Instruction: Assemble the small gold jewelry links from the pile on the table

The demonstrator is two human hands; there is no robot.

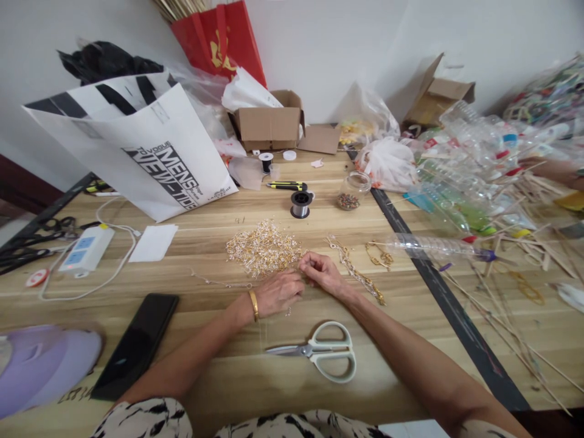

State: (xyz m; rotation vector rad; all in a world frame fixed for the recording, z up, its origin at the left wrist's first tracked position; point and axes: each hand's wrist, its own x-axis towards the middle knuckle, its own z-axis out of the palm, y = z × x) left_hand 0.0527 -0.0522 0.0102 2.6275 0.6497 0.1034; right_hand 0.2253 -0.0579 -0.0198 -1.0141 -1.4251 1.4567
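Observation:
My left hand (279,292), with a gold bracelet (254,305) at the wrist, is closed in a pinch at the near edge of a pile of gold and clear beaded pieces (262,248). A thin beaded strand (219,282) runs across the table toward this hand, and a small beaded end hangs below its fingers. Touching or almost touching it, my right hand (320,274) pinches thumb and fingers together; what lies between them is too small to make out. Right of it lie gold beaded chains (358,271). Pale-handled scissors (331,351) rest closer to me.
Behind the pile stand a wire spool (300,205), a yellow-black cutter (286,185) and a jar of beads (353,191). A phone (137,344) and white paper bag (146,146) are at left. Plastic bottles (456,176) and sticks crowd the right, where another person's hand (554,170) shows.

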